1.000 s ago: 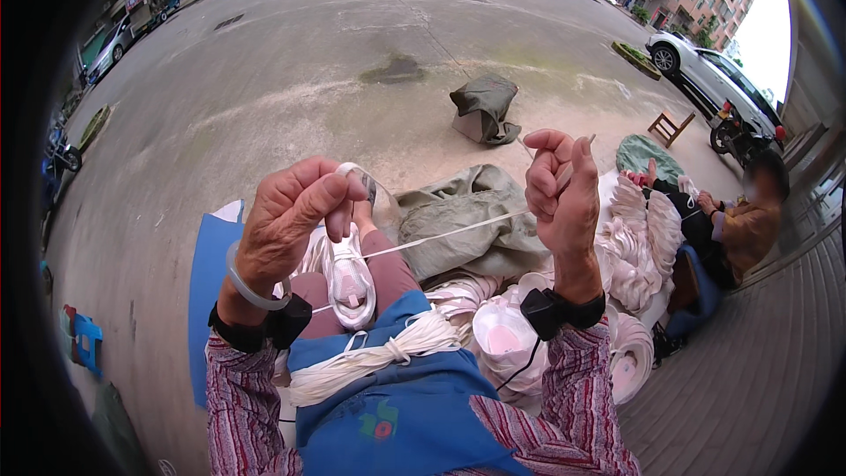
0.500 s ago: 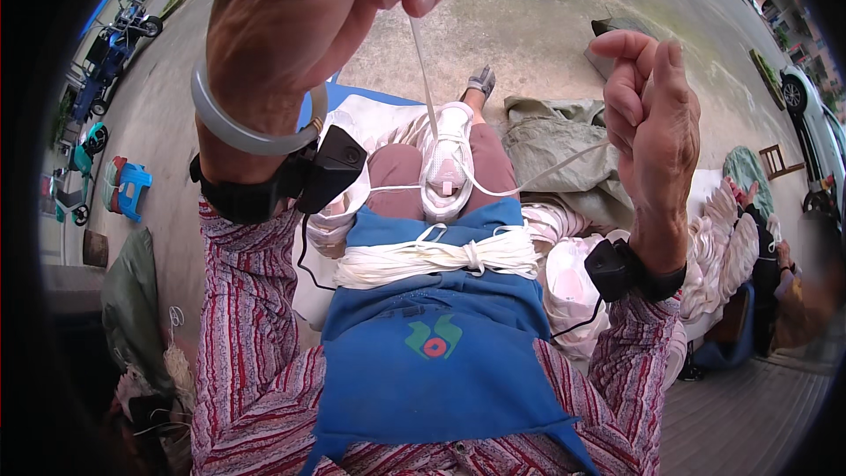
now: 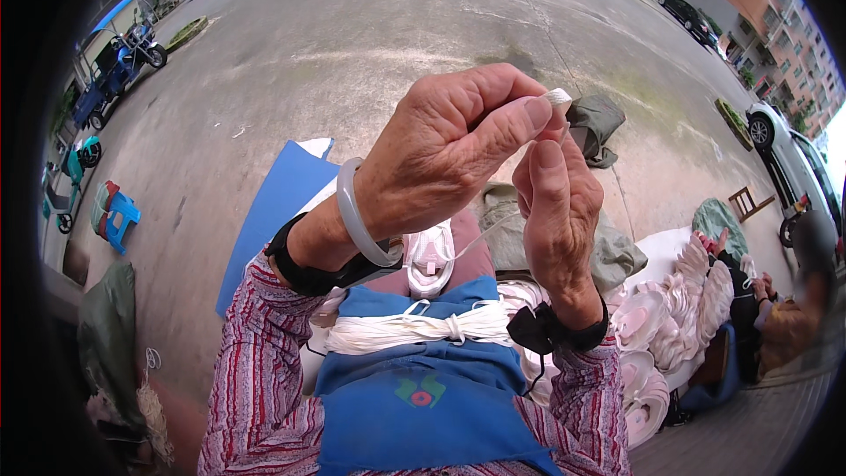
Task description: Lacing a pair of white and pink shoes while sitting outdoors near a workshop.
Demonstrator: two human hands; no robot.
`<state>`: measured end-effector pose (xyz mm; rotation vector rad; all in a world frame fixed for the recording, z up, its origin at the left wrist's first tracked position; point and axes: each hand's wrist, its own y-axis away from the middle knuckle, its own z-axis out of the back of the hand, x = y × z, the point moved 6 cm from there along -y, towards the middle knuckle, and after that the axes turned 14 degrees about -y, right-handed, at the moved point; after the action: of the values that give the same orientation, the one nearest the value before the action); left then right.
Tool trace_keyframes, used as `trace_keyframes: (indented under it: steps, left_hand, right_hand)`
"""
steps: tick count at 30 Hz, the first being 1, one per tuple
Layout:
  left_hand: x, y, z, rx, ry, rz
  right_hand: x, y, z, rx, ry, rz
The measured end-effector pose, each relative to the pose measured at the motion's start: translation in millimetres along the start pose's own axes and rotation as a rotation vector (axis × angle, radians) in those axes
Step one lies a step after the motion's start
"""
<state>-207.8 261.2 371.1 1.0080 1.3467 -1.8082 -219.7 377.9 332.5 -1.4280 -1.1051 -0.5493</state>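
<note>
A white cord end (image 3: 557, 97) is showing between the fingers (image 3: 529, 115) at twelve o'clock. A pale grey-green bangle (image 3: 357, 225) and a black wrist strap (image 3: 308, 269) are circling the left wrist. The sleeves (image 3: 256, 388) are showing red, pink and grey stripes. At six o'clock a blue apron (image 3: 423, 414) is carrying a small red and green patch, with a white cord bundle (image 3: 405, 330) lying across it. A blue mat (image 3: 273, 203) is lying on grey concrete (image 3: 308, 62). At nine o'clock a blue stool (image 3: 115, 211) is standing.

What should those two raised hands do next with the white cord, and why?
Probably draw the hands apart to pull the cord taut. The left hand pinches the white cord end against the right hand, while a slack strand trails down to the white piece on the lap.
</note>
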Motion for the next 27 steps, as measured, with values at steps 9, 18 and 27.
trace_keyframes:
  steps: [9,18,27]
  left_hand:
    - [-17,-14,9,-0.066,-0.032,-0.120]
    - [-36,-5,48,-0.228,-0.013,-0.298]
    - [-8,107,183,-0.276,-0.125,-0.342]
  right_hand:
    - [24,3,8,0.058,-0.027,0.057]
    - [16,9,53,-0.038,0.043,0.167]
    - [-162,38,95,-0.044,0.359,-0.279]
